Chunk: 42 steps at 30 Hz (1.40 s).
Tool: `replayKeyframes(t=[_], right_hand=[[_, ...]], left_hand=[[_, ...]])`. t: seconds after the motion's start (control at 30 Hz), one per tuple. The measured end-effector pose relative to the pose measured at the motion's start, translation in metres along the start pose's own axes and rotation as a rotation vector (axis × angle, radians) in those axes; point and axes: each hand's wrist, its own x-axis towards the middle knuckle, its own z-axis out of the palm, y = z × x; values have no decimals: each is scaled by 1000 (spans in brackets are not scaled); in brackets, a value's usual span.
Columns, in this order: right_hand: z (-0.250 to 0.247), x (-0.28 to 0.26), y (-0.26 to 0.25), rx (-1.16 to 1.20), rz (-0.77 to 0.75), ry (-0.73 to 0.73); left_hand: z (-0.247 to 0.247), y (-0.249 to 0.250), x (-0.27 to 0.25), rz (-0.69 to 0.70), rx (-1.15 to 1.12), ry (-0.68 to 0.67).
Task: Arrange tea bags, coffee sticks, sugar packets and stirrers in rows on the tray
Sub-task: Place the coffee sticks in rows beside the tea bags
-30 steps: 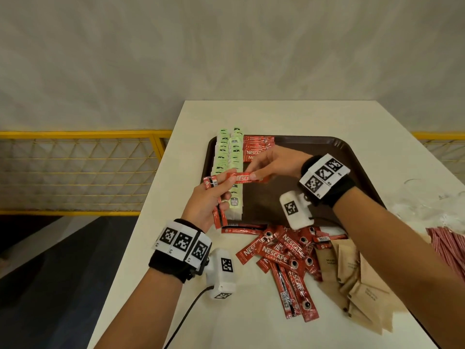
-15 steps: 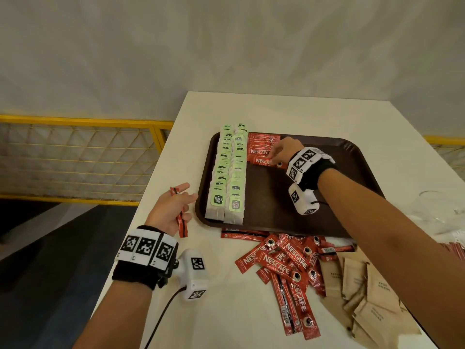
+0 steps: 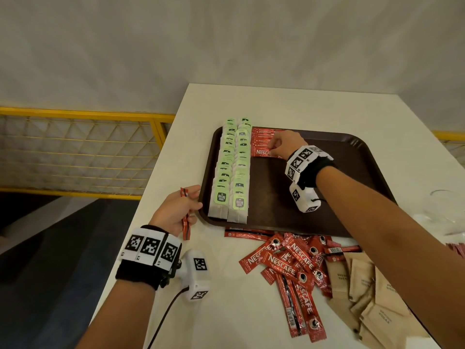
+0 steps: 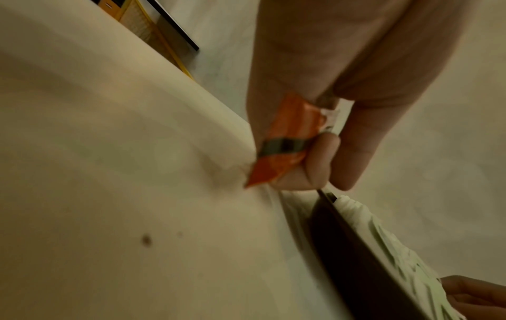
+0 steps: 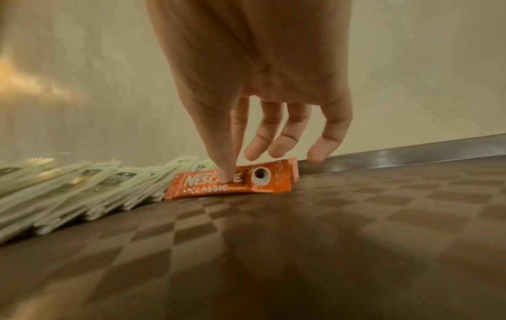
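A brown tray [image 3: 314, 197] [image 5: 356, 216] carries two rows of green tea bags [image 3: 232, 170] [image 5: 82, 184] along its left side. Beside them at the far end lies a short row of red coffee sticks [image 3: 263, 137]. My right hand [image 3: 276, 147] [image 5: 246, 155] is over that row, its thumb pressing the nearest stick [image 3: 263, 152] [image 5: 227, 184] flat while the other fingers hover above it. My left hand [image 3: 187, 202] [image 4: 315, 151] rests on the table just left of the tray and grips a few coffee sticks [image 3: 185, 222] [image 4: 284, 138].
Loose coffee sticks [image 3: 289, 263] lie piled on the white table in front of the tray, with brown sugar packets [image 3: 364, 285] to their right. A clear plastic bag [image 3: 442, 212] sits at the right edge. A yellow railing [image 3: 75, 114] runs beyond the table's left edge.
My right hand took one stick from the left hand, carried it to the far row and laid it down. The left hand drew back off the tray with its remaining sticks.
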Motion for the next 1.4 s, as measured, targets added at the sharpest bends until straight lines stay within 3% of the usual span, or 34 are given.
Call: replayKeyframes(t=[0.27, 0.43, 0.57, 0.7, 0.8, 0.9, 0.97, 1.07, 1.23, 1.3, 1.4], right_hand=[[2, 0, -3, -32, 4, -8], [1, -2, -2, -5, 4, 15], [-4, -5, -3, 16, -12, 102], [-19, -31, -23, 206, -163, 180], [-31, -71, -55, 402, -319, -45], [-31, -108, -83, 397, -438, -319], [-27, -122, -92, 443, -472, -391], [-21, -130, -92, 453, -516, -269], [-8, -137, -80, 45, -742, 192], [-4, -140, -76, -16, -767, 202], [-14, -143, -71, 121, -688, 41]], left_hand=[[1, 0, -2, 22, -24, 12], [4, 9, -8, 131, -295, 43], [12, 19, -18, 198, -492, -97], [23, 25, -30, 259, -519, -252], [32, 26, -37, 309, -478, -290], [40, 25, -43, 363, -425, -357], [44, 24, -48, 374, -403, -399], [45, 23, -52, 366, -348, -372], [41, 20, -57, 335, -314, -226], [40, 17, -55, 362, -335, -227], [38, 13, -53, 385, -313, -212]])
